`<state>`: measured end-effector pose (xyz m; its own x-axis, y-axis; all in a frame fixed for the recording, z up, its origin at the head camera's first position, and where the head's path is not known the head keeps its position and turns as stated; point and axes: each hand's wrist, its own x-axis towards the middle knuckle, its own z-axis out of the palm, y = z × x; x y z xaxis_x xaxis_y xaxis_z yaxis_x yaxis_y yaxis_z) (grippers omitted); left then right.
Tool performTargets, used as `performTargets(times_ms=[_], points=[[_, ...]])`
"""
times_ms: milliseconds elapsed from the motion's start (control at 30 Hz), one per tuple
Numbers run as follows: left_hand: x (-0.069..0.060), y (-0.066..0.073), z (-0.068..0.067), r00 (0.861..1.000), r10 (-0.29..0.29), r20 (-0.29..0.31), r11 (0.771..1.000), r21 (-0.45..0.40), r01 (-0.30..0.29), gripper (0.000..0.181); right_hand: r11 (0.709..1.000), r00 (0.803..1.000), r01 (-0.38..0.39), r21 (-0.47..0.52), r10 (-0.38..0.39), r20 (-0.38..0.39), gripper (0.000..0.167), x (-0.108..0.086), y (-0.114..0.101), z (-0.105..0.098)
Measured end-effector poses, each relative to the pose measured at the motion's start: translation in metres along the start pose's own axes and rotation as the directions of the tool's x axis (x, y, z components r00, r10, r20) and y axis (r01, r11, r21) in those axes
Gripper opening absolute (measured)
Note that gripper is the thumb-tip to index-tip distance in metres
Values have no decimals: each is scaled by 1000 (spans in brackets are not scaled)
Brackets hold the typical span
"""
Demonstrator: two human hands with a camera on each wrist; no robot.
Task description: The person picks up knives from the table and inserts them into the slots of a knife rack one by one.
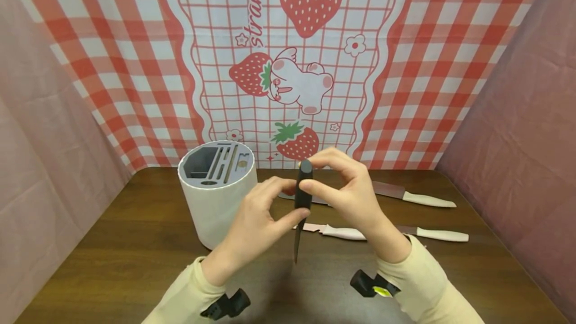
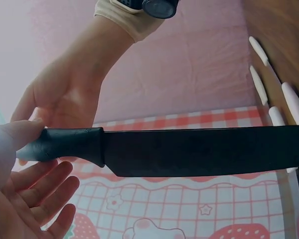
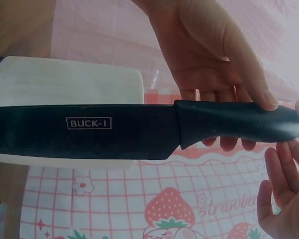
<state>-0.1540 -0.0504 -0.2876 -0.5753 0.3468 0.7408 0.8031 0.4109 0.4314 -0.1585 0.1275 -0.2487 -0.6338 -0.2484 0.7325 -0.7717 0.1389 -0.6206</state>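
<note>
A black-handled kitchen knife (image 1: 304, 184) hangs point down between my hands, in front of the knife block, its dark blade edge-on in the head view. My left hand (image 1: 263, 216) pinches the lower part of the handle between thumb and fingers. Higher up, my right hand (image 1: 348, 191) pinches the handle near its butt end. Across the right wrist view the broad dark blade (image 3: 89, 134) shows lettering reading BUCK-I. In the left wrist view the other face of the blade (image 2: 204, 152) is plain, and the tip lies outside that view.
At the left stands a white round knife block (image 1: 213, 214) with a grey slotted top. Several white-handled knives lie on the brown table at the right, among them a back one (image 1: 429, 199), a front one (image 1: 443, 235) and one partly behind my right hand (image 1: 345, 233).
</note>
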Motion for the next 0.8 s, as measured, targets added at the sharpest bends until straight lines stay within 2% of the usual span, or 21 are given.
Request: performTargets(times_ms=[233,400,667,800], points=[[0,2,-1,1000,2,1,1000,12,-2,32,1000,999,-1,3,1,33,21,-1,2,1],[-1,2,-2,1000,17,9,1000,-22,-17,31,1000,998,3,0,-3,63,21,-3,2,1],[-3,4,-5,1000,-11,11,996,-85,12,30,1000,995,-10,-5,10,95,22,-4,-1,1],[-3,5,-6,1000,-27,2,995,-97,27,31,999,993,-43,4,42,107,22,-5,-2,-1]])
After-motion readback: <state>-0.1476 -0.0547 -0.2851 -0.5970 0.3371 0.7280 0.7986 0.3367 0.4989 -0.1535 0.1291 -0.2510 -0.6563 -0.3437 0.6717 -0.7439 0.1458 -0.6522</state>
